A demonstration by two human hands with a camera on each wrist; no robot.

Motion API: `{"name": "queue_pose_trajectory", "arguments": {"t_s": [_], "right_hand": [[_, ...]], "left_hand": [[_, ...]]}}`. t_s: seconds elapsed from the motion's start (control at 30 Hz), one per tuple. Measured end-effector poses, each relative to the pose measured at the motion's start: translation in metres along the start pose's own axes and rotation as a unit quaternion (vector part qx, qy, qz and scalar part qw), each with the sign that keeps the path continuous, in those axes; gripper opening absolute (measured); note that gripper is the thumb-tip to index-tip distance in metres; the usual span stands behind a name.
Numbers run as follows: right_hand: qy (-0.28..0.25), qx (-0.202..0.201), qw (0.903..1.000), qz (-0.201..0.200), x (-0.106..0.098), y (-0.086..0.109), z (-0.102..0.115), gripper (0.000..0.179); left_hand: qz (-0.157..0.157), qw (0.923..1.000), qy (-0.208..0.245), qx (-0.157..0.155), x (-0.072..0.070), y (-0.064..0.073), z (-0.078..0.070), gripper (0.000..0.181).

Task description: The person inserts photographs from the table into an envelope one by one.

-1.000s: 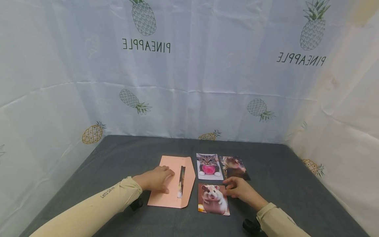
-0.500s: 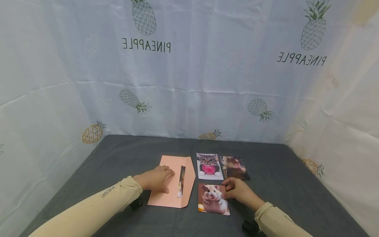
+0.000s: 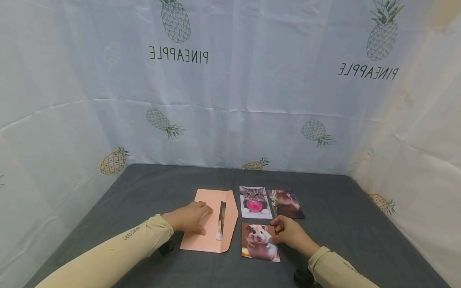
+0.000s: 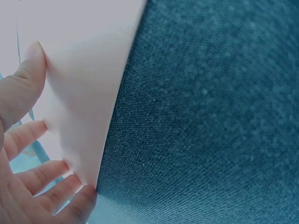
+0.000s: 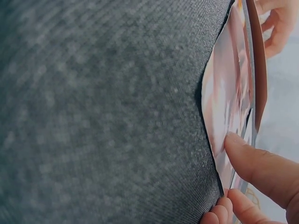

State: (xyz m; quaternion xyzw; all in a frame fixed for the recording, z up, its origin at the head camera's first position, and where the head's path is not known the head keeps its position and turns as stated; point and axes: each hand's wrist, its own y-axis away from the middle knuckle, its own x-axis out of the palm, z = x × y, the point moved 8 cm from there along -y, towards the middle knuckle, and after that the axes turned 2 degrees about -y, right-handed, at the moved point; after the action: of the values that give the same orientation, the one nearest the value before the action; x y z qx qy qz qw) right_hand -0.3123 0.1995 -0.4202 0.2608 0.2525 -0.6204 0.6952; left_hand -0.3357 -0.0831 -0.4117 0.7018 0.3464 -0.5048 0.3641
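In the head view my left hand (image 3: 190, 219) rests with spread fingers on a peach envelope (image 3: 205, 198). A strip of a picture shows through a slot near its flap side. In the left wrist view the fingertips (image 4: 35, 51) press on the pale paper. At the right edge of a hamster photo (image 3: 258, 250) is my right hand (image 3: 291, 234), thumb on the picture and index finger at its upper right corner. The right wrist view shows the thumb (image 5: 243, 156) on the glossy face and the other fingertips along its edge, pinching it; the edge bows slightly off the cloth.
Behind the hamster photo lie a cat photo (image 3: 253, 196) with a pink heart and a darker animal photo (image 3: 288, 204), side by side. Dark grey cloth (image 3: 162, 176) covers the table. A white pineapple-print curtain (image 3: 230, 100) encloses the back and sides.
My right hand has shifted slightly left, its thumb reaching further over the hamster photo. The left hand, envelope and photos stay where they were.
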Motion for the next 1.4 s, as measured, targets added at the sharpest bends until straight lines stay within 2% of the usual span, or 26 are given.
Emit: {"name": "queue_pose_trajectory", "arguments": {"t_s": [0.4,0.93,1.2,1.4], "right_hand": [[-0.003,-0.002,1.0,-0.004,-0.0001,0.0001,0.0004,0.043],[-0.043,-0.005,0.999,0.013,0.0028,0.0018,0.0011,0.047],[-0.095,-0.037,0.9937,0.045,0.0023,0.0051,0.0052,0.047],[-0.118,-0.043,0.991,0.047,-0.002,0.0062,0.0053,0.046]], "left_hand": [[-0.003,1.0,0.001,-0.001,0.0019,-0.0009,0.0009,0.064],[-0.006,1.0,0.004,-0.002,0.0032,-0.0015,0.0004,0.063],[-0.006,1.0,-0.003,-0.004,0.0023,-0.0013,0.0007,0.064],[-0.007,1.0,-0.003,0.003,0.0023,-0.001,0.0001,0.064]]}}
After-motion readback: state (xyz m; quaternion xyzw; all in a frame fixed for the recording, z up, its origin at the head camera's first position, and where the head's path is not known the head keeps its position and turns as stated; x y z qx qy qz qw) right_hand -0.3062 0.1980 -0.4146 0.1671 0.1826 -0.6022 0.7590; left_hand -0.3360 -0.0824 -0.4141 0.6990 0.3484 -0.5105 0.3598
